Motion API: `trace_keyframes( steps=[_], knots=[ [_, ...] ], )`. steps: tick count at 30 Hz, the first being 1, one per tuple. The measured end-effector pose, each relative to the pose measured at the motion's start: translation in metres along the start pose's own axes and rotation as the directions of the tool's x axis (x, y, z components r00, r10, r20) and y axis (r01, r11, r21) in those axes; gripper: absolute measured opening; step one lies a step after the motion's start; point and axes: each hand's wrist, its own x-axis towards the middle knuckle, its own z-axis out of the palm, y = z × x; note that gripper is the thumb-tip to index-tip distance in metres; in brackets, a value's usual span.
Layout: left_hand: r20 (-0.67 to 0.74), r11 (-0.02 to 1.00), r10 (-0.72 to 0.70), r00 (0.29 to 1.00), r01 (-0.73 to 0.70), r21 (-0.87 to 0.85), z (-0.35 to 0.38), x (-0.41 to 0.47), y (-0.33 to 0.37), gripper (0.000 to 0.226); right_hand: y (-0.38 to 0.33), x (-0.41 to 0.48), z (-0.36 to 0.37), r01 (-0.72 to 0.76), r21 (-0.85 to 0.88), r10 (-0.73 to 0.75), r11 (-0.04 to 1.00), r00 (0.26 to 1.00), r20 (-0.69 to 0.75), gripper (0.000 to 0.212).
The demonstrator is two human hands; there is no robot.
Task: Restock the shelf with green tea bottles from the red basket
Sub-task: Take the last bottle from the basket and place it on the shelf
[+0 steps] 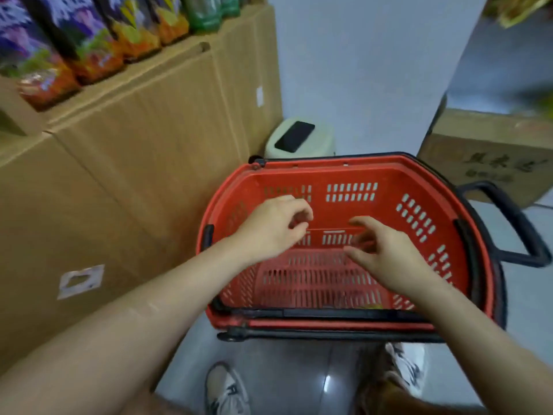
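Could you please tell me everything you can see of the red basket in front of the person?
The red basket is slotted plastic with black handles, one swung out to its right. It sits atop what looks like another basket, beside the cardboard boxes. It looks empty. The left hand and right hand hover over it, empty.

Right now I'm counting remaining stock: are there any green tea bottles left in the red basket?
No, the red basket shows only its bare slotted floor, and both hands above it are empty.
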Motion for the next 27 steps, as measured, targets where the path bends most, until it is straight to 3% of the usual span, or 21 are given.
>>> trace_keyframes(
  steps=[3, 6, 9, 13, 16, 19, 22, 24, 27],
  knots=[
    [0.291, 0.994, 0.008, 0.957, -0.039, 0.099, 0.055, 0.027, -0.011, 0.017, 0.032, 0.015, 0.004, -0.061, -0.082, 0.068, 0.995, 0.993, 0.095, 0.053],
    [0.487, 0.976, -0.037, 0.873, -0.074, 0.207, 0.116, 0.049, -0.029, 0.024, 0.055, 0.043, 0.010, -0.092, -0.160, 0.118, 0.983, 0.981, 0.157, 0.053],
    [0.679, 0.973, -0.086, 0.729, -0.085, 0.214, 0.176, 0.050, -0.047, 0.035, 0.074, 0.069, 0.027, -0.120, -0.206, 0.168, 0.971, 0.957, 0.235, 0.050],
    [0.859, 0.978, -0.050, 0.510, -0.150, 0.146, 0.238, 0.042, -0.060, 0.058, 0.092, 0.083, 0.046, -0.116, -0.244, 0.202, 0.963, 0.910, 0.362, 0.050],
    [0.898, 0.969, -0.105, 0.427, -0.159, 0.189, 0.281, 0.030, -0.073, 0.062, 0.101, 0.085, 0.050, -0.136, -0.224, 0.216, 0.965, 0.897, 0.387, 0.047],
    [0.881, 0.969, -0.151, 0.448, -0.108, 0.221, 0.286, 0.028, -0.079, 0.058, 0.107, 0.086, 0.053, -0.176, -0.215, 0.252, 0.961, 0.878, 0.406, 0.046],
    [0.834, 0.972, -0.174, 0.523, -0.045, 0.231, 0.251, 0.048, -0.078, 0.049, 0.109, 0.085, 0.055, -0.183, -0.221, 0.267, 0.958, 0.848, 0.458, 0.052],
    [0.765, 0.964, -0.146, 0.627, -0.084, 0.253, 0.205, 0.064, -0.070, 0.046, 0.109, 0.083, 0.055, -0.176, -0.213, 0.262, 0.961, 0.827, 0.498, 0.067],
    [0.662, 0.955, -0.054, 0.748, -0.156, 0.254, 0.116, 0.071, -0.048, 0.068, 0.098, 0.074, 0.051, -0.132, -0.191, 0.220, 0.973, 0.783, 0.581, 0.090]
  ],
)
